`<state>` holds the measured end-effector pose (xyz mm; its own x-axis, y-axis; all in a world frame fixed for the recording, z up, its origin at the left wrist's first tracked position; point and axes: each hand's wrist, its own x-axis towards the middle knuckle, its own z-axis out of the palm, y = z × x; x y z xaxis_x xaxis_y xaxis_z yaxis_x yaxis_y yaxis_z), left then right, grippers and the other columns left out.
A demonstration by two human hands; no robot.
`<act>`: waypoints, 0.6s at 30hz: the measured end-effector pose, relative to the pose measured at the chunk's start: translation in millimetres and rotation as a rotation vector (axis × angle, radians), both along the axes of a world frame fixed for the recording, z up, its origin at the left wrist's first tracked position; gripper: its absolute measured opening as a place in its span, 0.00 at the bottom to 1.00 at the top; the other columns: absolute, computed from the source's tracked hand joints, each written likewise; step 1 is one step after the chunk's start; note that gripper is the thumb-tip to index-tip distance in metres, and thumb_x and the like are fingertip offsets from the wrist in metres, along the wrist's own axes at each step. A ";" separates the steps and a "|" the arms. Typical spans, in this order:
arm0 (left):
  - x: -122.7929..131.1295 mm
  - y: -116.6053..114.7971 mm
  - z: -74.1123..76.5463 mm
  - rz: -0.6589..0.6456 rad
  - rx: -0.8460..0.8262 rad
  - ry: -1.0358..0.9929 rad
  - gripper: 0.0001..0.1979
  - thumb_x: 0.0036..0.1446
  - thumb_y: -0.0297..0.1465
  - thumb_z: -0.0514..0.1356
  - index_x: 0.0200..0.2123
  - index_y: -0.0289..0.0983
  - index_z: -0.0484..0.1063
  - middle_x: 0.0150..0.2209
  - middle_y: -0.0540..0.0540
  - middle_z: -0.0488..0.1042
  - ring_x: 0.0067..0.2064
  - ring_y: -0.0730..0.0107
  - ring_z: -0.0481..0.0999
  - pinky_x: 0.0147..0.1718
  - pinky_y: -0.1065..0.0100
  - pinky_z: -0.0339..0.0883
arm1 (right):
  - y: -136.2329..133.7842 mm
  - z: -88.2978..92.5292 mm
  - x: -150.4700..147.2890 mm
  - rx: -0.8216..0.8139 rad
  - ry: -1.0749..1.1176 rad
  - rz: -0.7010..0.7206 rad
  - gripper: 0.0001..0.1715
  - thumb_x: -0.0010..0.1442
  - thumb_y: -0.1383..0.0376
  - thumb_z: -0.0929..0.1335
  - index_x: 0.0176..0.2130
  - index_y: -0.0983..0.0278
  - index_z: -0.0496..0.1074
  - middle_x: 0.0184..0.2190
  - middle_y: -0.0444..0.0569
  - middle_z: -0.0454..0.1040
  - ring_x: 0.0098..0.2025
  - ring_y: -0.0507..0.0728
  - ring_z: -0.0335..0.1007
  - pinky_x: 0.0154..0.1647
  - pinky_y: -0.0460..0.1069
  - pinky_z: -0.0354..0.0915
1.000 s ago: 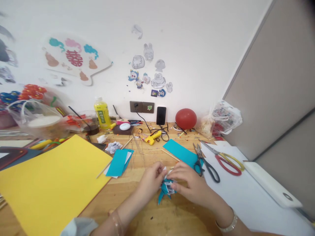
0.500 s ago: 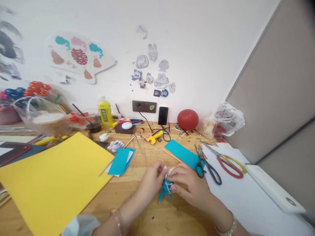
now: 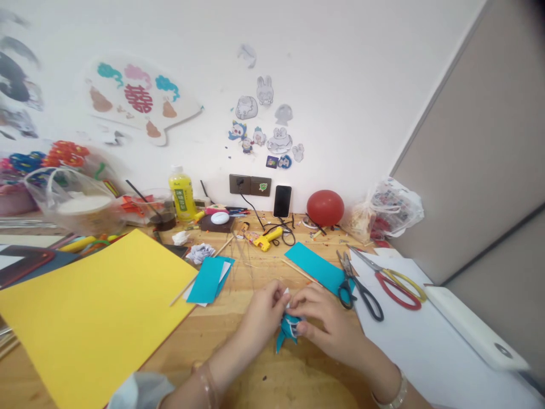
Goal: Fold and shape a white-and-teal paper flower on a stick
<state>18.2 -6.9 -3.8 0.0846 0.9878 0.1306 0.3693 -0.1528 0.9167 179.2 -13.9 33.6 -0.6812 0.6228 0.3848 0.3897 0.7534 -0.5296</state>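
Between my two hands is a small folded paper piece (image 3: 288, 328), blue with white parts and a pointed blue tip hanging toward the table. My left hand (image 3: 268, 307) pinches its upper left side, where a white tip of paper stands up. From the right, my right hand (image 3: 326, 318) grips the same piece with thumb and fingers, covering much of it. Left of my hands lie folded blue and white sheets (image 3: 208, 280). Behind my right hand is a blue paper strip (image 3: 315, 264), with black-handled scissors (image 3: 360, 287) lying over its right end.
Yellow card (image 3: 102, 312) covers the left of the table. Scissors with red and yellow handles (image 3: 400, 287) lie on white paper (image 3: 417, 346) at right. A yellow glue gun (image 3: 268, 240), phone (image 3: 283, 201), red balloon (image 3: 326, 208) and drink bottle (image 3: 181, 194) are along the wall.
The fingers of my right hand have shifted slightly on the folded paper, and less white paper shows between my hands. Both hands keep their hold; the table things have not moved.
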 end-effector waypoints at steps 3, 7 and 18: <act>0.6 0.0 0.5 0.009 0.002 0.001 0.08 0.52 0.32 0.51 0.22 0.38 0.60 0.20 0.54 0.63 0.24 0.71 0.63 0.23 0.72 0.54 | -0.7 0.7 0.4 -0.016 0.007 0.018 0.24 0.62 0.51 0.57 0.36 0.61 0.74 0.38 0.49 0.72 0.41 0.56 0.64 0.48 0.54 0.56; 1.4 -1.0 2.8 -0.005 -0.005 -0.015 0.08 0.52 0.33 0.52 0.23 0.38 0.61 0.20 0.53 0.64 0.24 0.71 0.64 0.24 0.72 0.55 | -0.9 -0.2 0.3 -0.059 0.049 -0.011 0.21 0.62 0.52 0.58 0.40 0.60 0.72 0.40 0.48 0.71 0.43 0.56 0.64 0.49 0.54 0.55; -0.1 -0.4 1.9 -0.018 -0.040 -0.049 0.09 0.51 0.35 0.52 0.23 0.38 0.62 0.20 0.53 0.64 0.24 0.71 0.64 0.23 0.72 0.56 | -2.8 0.4 -2.3 -0.097 0.065 -0.009 0.22 0.62 0.51 0.58 0.41 0.60 0.72 0.39 0.49 0.71 0.43 0.56 0.64 0.46 0.53 0.58</act>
